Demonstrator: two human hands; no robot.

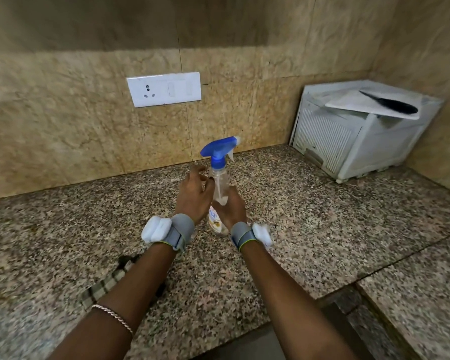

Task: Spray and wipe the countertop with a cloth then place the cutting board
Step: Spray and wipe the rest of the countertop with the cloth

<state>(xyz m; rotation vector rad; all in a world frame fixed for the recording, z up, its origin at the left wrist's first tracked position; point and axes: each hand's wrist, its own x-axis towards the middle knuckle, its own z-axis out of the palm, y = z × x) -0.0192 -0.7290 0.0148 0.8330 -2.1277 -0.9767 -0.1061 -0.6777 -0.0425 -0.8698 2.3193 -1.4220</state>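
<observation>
blue-top spray btl (218,162), checked cloth (107,284), speckled counter (309,216)

A cloth (102,287) lies half hidden beneath the left forearm (130,281), while the left hand (192,197) and right hand (233,207) mask the middle of the spray bottle (218,175), whose label (213,216) is too blurred to read

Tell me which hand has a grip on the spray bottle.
The right hand: it wraps the clear body of the spray bottle. The left hand sits beside the neck, fingers spread, not closed on it.
</observation>
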